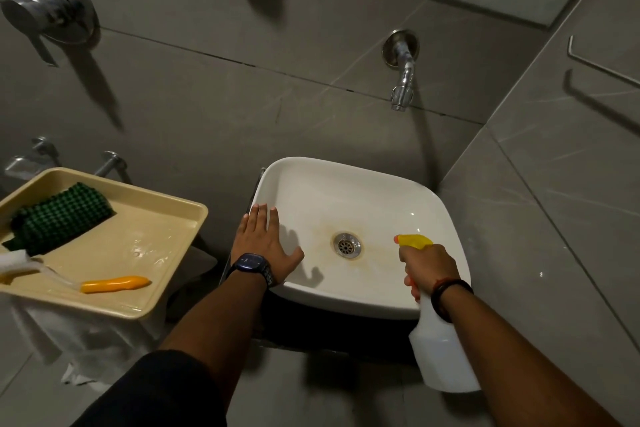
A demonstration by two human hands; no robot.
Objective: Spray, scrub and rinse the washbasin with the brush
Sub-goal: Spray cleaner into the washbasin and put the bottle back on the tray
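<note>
A white square washbasin [346, 191] stands against the grey tiled wall, with yellowish stains around its metal drain [347, 245]. My left hand [264, 242] rests flat on the basin's left rim, fingers spread, a dark watch on the wrist. My right hand [427, 265] grips a white spray bottle [441, 350] at its neck; the yellow nozzle [412, 240] points left over the bowl toward the drain. A brush with an orange handle [116, 283] and white head lies in a beige tray [166, 253] to the left.
A green scrub cloth [59, 217] lies in the tray too. A chrome tap [401, 80] juts from the wall above the basin. A shower mixer [45, 7] is at upper left, a towel rail [602, 66] on the right wall.
</note>
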